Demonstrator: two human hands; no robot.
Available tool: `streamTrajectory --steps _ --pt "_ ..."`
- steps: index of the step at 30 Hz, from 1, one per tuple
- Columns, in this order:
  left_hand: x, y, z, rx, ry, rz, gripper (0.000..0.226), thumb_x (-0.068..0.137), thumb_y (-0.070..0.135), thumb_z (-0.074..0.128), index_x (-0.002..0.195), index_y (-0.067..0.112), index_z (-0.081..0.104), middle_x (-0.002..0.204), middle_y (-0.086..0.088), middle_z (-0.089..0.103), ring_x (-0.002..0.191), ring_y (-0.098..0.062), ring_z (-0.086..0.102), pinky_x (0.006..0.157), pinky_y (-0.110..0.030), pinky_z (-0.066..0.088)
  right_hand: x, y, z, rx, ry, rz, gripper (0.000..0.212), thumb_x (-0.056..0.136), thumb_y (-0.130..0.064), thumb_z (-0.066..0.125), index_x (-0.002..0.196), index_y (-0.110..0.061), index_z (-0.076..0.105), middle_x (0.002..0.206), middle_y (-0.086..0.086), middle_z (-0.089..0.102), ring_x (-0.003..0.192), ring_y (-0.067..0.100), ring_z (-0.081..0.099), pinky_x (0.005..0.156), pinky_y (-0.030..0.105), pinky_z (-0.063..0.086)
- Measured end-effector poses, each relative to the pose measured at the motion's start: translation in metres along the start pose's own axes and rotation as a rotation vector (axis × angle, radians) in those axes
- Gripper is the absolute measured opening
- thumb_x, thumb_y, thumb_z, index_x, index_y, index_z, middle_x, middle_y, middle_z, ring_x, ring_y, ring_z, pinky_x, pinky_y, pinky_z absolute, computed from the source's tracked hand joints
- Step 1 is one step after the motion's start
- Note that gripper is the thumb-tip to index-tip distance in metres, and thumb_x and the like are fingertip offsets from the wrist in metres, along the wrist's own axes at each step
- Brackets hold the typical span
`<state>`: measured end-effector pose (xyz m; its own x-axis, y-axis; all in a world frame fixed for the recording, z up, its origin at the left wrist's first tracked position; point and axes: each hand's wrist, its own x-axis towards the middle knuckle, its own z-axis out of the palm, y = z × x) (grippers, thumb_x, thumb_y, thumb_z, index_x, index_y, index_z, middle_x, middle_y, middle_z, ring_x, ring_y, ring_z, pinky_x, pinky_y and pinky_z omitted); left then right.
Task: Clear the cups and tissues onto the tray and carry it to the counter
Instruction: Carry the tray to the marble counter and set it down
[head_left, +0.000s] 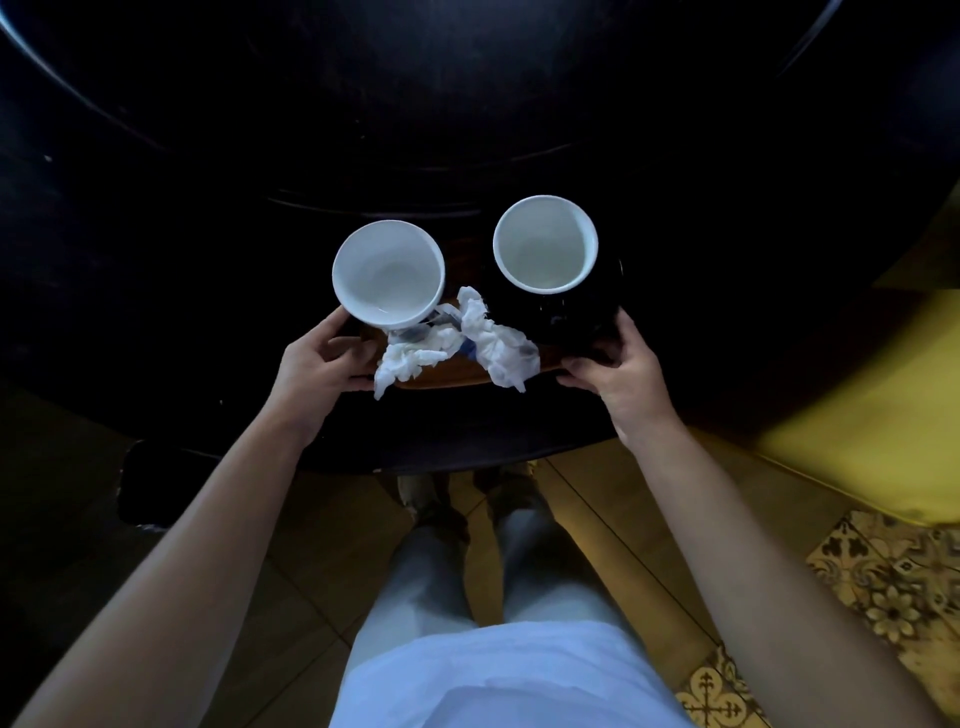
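wooden tray (452, 371) edges sit inside both grips: the left hand (317, 358) is closed on its left end just under the left cup (388, 273), and the right hand (618, 366) is closed on its right end below the right cup (545, 244). both cups stand upright and look empty, white inside, the right one dark outside. crumpled tissues (462, 340) lie between them, one wad drooping over the near rim.

the tray looks stiff and should carry well held at its two ends, kept level. the cups are likely ceramic, breakable, and top-heavy enough to slide or tip if it tilts. the tissues weigh nothing and could blow or slip off that near edge.

whether the tray rests on the dark round table (208, 156) or is just clear of it, i cannot tell. below are patterned floor tiles (883, 587) and something yellow (883, 395) to the right; no counter shows.
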<state>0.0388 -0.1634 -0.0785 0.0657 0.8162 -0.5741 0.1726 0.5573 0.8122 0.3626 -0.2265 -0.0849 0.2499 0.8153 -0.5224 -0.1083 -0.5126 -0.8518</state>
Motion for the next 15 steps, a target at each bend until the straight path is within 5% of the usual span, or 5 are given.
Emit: streamTrajectory --steps 4,15 --pt "0.005 -0.0018 -0.0047 -0.085 -0.008 -0.077 0.064 0.099 0.005 0.065 0.158 0.02 0.043 0.112 -0.009 0.075 0.087 -0.018 0.078 0.072 -0.027 0.063 -0.0019 0.003 0.0056 0.097 -0.034 0.028 0.078 0.086 0.014 0.066 0.14 -0.039 0.048 0.134 0.008 0.06 0.123 0.024 0.062 0.082 0.04 0.061" --pt "0.0018 0.001 -0.0078 -0.225 -0.018 -0.047 0.062 0.099 0.001 0.063 0.156 0.016 0.046 0.106 -0.004 0.073 0.092 -0.02 0.076 0.079 -0.028 0.063 -0.0068 -0.0023 0.0068 0.237 -0.062 0.021 0.082 0.087 0.02 0.058 0.151 -0.028 0.042 0.141 0.014 0.059 0.129 0.026 0.059 0.093 0.037 0.057"
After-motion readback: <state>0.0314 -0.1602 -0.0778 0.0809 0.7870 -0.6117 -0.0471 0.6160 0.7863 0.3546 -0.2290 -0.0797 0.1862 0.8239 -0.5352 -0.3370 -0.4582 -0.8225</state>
